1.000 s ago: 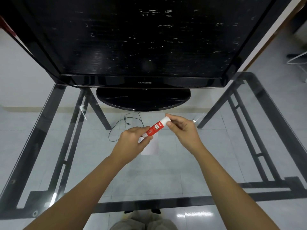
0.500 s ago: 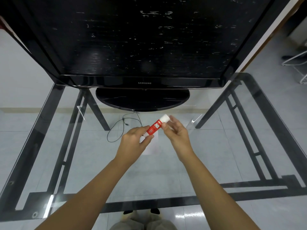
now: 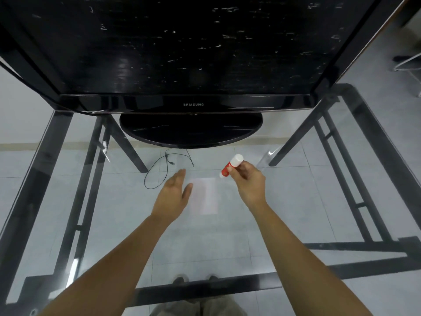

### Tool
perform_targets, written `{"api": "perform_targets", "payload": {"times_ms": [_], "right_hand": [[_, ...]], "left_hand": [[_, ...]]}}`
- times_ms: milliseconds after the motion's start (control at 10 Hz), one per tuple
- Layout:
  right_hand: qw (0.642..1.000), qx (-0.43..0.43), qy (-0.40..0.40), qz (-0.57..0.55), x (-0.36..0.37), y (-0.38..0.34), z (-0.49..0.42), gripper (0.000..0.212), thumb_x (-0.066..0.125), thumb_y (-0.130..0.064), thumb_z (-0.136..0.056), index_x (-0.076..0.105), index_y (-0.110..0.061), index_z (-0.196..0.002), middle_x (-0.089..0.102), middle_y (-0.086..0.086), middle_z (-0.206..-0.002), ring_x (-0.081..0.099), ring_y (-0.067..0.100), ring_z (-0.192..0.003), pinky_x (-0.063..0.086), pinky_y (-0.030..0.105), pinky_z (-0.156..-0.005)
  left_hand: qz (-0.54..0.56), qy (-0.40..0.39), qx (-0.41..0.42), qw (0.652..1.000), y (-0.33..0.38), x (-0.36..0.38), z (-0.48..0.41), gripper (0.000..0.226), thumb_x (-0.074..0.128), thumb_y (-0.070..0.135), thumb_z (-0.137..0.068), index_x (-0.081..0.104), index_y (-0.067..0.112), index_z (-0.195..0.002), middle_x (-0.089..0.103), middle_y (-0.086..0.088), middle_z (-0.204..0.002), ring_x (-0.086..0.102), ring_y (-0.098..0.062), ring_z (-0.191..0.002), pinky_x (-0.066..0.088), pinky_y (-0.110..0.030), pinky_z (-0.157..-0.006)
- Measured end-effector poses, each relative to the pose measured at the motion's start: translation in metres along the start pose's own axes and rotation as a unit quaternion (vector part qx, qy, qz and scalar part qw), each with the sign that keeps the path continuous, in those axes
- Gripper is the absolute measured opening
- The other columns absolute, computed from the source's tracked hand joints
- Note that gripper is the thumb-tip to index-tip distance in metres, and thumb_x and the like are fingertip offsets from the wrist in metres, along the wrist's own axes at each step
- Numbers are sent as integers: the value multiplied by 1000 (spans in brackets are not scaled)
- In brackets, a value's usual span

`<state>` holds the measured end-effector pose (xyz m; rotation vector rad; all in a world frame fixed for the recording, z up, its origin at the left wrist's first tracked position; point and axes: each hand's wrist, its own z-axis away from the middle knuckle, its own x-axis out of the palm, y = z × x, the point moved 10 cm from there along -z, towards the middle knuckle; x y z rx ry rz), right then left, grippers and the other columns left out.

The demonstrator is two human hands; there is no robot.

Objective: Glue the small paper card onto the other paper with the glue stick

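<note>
Pinching the red-and-white plastic glue stick (image 3: 230,166) between the thumb and curled fingers (image 3: 247,171) of the right hand (image 3: 249,181), white end tilted up toward the glossy black oval television stand (image 3: 191,131), lower end aimed down and away from it. Cannot tell at this size whether the cap is off; worth checking before any stroke.

Holding nothing with the left hand (image 3: 174,195), its fingers (image 3: 181,177) straight and close together, poised in front of the stand and slightly to its left, thumb just at the left edge of the pale thin rectangular paper sheet (image 3: 205,197). Paper lying flat on the clear glass bench (image 3: 239,286) with its black metal frame, straight in front of the stand and between the two hands. Faint line down the middle of the sheet; cannot tell whether that marks the small card resting on the other paper or only a fold.

Judging from this, best done so: flatten the left fingers onto the paper's left edge to pin it, since thin paper on slick glass will likely slide under a dragged stick. Lower the stick's bottom end onto the sheet nearly upright, press lightly, and stroke away from the pinned edge in overlapping passes toward the corners. Avoid running glue off the paper onto the glass, and hold the left thumb outside the glued patch.
</note>
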<state>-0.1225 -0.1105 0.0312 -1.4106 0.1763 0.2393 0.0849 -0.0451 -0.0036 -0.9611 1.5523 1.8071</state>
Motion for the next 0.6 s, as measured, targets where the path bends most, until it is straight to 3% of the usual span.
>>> {"api": "perform_targets", "payload": {"times_ms": [100,300,500,600], "right_hand": [[999,-16,-1,51,5,16,-12,6,66,-16,-84,68,-13,-89,72,1,-88,67,12,-90,50,25,-87],[993,-38,1,113,10,30,-18,16,66,-22,-85,68,-13,-98,69,0,-99,62,10,-95,44,10,-81],[991,-53,-8,124,11,30,-19,15,65,-22,-86,67,-15,-99,68,-2,-100,61,11,-97,46,17,-85],[992,-44,-12,114,11,30,-18,27,67,-18,-85,63,-16,-112,64,-6,-105,59,9,-99,46,21,-91]], "left_hand": [[-71,16,-25,997,-29,7,-14,54,33,32,-98,20,8,-144,25,-13,-152,16,-26,-141,20,-40,-113],[-140,-1,-38,989,-45,23,-22,57,22,38,-98,13,8,-145,11,-10,-156,3,-25,-143,9,-43,-114],[-147,-8,-44,988,-49,29,-22,57,21,39,-98,11,10,-146,9,-9,-156,0,-24,-143,7,-43,-115],[-137,-4,-40,990,-45,27,-23,57,22,38,-98,10,10,-146,9,-9,-156,0,-25,-143,7,-44,-115]]}}
